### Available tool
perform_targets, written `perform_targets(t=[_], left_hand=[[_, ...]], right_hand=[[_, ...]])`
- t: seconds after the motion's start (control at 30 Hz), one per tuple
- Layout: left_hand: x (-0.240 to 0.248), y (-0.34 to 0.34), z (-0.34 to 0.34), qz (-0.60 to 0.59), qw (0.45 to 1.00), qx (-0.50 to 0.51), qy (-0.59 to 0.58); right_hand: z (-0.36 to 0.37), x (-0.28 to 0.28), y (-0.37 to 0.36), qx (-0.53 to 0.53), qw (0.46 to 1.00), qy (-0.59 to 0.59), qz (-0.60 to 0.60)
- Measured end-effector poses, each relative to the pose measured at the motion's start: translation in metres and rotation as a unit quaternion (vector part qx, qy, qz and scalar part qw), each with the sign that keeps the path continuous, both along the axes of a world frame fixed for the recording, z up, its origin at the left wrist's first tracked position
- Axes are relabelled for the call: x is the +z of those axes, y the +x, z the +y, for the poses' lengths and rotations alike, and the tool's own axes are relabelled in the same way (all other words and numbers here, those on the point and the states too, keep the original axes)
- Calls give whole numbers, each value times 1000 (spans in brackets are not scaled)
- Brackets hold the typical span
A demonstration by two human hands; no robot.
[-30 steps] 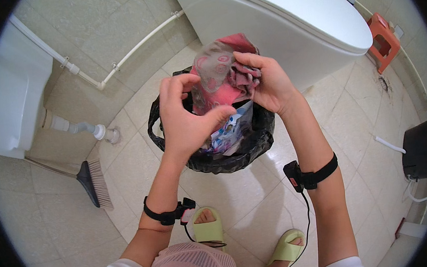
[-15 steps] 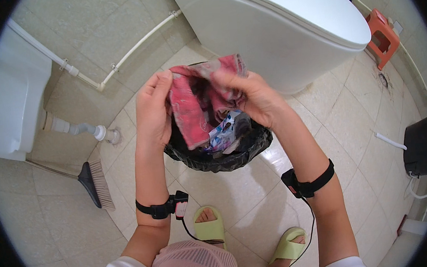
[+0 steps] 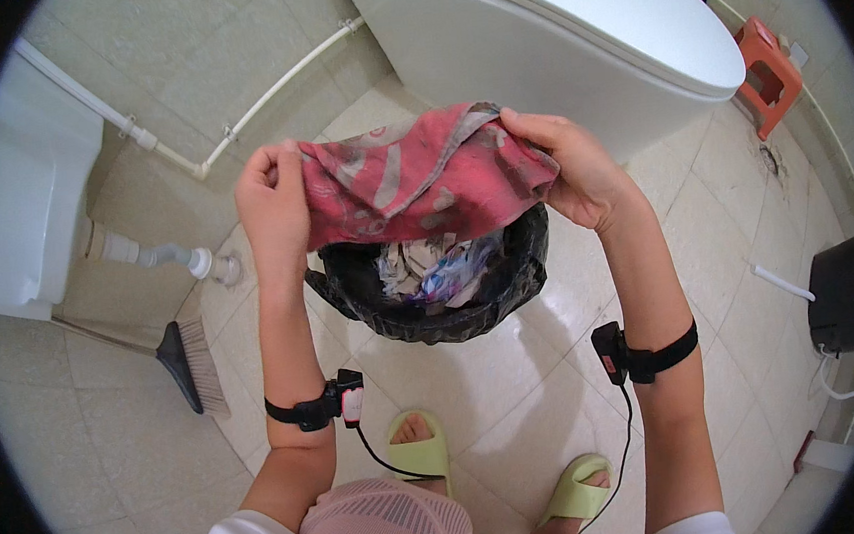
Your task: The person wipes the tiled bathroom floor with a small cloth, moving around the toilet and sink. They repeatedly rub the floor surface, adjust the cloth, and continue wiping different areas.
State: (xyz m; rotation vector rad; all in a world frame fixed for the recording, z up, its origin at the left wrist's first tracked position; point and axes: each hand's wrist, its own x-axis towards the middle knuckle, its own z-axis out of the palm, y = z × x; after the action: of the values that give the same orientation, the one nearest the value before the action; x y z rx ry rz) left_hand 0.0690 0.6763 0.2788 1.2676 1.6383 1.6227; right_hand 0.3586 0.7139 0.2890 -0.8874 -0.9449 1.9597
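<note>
A red and grey patterned cloth (image 3: pixel 420 182) with dark stains is stretched between my two hands, a fold running across it. My left hand (image 3: pixel 275 204) pinches its left end. At the right end, my right hand (image 3: pixel 580 170) grips it with the thumb on the upper corner. Beneath the cloth stands a trash bin lined with a black plastic bag (image 3: pixel 452 323). Crumpled paper and a shiny blue and purple wrapper (image 3: pixel 456 277) lie inside it. The cloth hides the bin's far rim.
A white toilet (image 3: pixel 532 68) stands just beyond the bin. At left are a white basin (image 3: pixel 25 188), a drain pipe (image 3: pixel 161 258) and a broom (image 3: pixel 189 366). On the right sit an orange stool (image 3: pixel 768 79) and a black bucket-like container (image 3: pixel 845 289).
My hands have moved apart, spreading the bunched cloth wide. More of the bin's contents shows below it.
</note>
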Motion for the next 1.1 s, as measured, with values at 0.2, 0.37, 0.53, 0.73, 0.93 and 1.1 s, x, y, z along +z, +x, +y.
perform_targets(t=[0.2,0.37,0.53,0.73,0.93,1.1], left_hand=[[10,52,-23,114,989,-89,44],[19,76,-29,148,978,-124,75],[16,41,-17,-102,980,-162,52],[12,3,-7,-190,976,-40,96],[20,7,-10,213,974,-63,-32],[23,38,1,249,935,-210,138]], right_hand=[[-8,20,-28,-1,998,-27,49],[-13,31,-48,21,998,61,-3],[-7,42,-27,-35,991,115,-59],[-3,60,-5,-77,969,194,-131],[6,87,-6,-103,962,246,-52],[17,111,-23,-52,958,281,-17]])
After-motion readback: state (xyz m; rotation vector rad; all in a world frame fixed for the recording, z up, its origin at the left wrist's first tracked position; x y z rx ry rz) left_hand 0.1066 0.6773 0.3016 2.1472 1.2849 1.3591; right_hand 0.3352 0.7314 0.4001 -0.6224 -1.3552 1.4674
